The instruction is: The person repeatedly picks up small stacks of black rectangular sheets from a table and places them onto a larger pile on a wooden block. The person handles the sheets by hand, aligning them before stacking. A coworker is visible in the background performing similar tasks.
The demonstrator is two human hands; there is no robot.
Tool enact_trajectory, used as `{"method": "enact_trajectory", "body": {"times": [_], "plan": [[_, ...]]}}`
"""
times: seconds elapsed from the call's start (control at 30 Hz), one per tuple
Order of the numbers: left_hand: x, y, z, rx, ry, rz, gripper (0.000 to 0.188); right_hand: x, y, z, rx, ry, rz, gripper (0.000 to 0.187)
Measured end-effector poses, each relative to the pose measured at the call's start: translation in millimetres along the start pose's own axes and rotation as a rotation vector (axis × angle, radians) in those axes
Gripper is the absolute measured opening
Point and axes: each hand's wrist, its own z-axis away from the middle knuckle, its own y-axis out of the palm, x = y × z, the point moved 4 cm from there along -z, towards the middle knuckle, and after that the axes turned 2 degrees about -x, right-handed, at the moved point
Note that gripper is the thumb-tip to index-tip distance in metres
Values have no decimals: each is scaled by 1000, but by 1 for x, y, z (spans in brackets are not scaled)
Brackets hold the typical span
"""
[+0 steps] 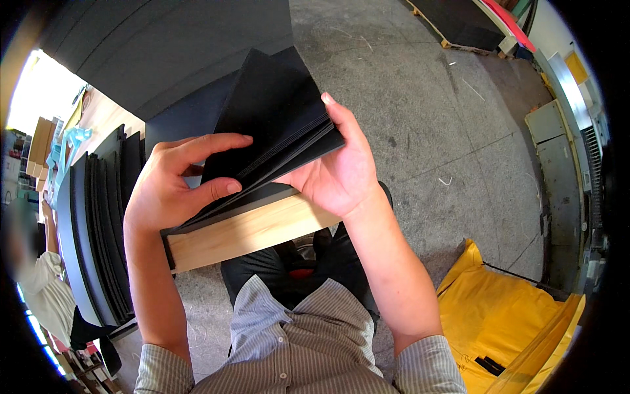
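Observation:
Several thin black sheets [272, 105] are gathered in a fanned bundle between my two hands, tilted over the table edge. My right hand [348, 157] grips the bundle's right end, its palm under the sheets and the thumb up along their edge. Across the left part lies my left hand [177, 171], index finger and thumb bent over the top sheet; its other fingers are mostly hidden. Beneath the bundle runs a pale wooden edge [256, 226], with more black sheet material lying on it.
Large black panels [184, 52] rise at the far left. A stack of curved-looking black sheets [98, 230] stands left of my arm, near another person [46, 289]. A yellow bag [505, 315] lies at lower right. Dark sheets on a pallet [459, 23] and a grey cabinet [561, 171] line the right.

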Motion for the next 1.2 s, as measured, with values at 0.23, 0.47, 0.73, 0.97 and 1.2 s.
{"method": "enact_trajectory", "body": {"times": [0.23, 0.47, 0.73, 0.97, 1.2], "plan": [[1, -1, 0, 18, -34, 6, 44, 0, 0, -1, 1, -2, 11, 59], [3, 0, 0, 16, -101, 18, 52, 1, 2, -2, 37, -3, 0, 58], [5, 0, 0, 49, -187, 74, 54, 2, -4, -3, 112, 19, -70, 56], [5, 1, 1, 69, -188, 92, 55, 2, -5, -2, 76, 4, -77, 55], [3, 2, 0, 28, -72, 89, 49, 3, -5, -1, 90, 17, -101, 55]]}}
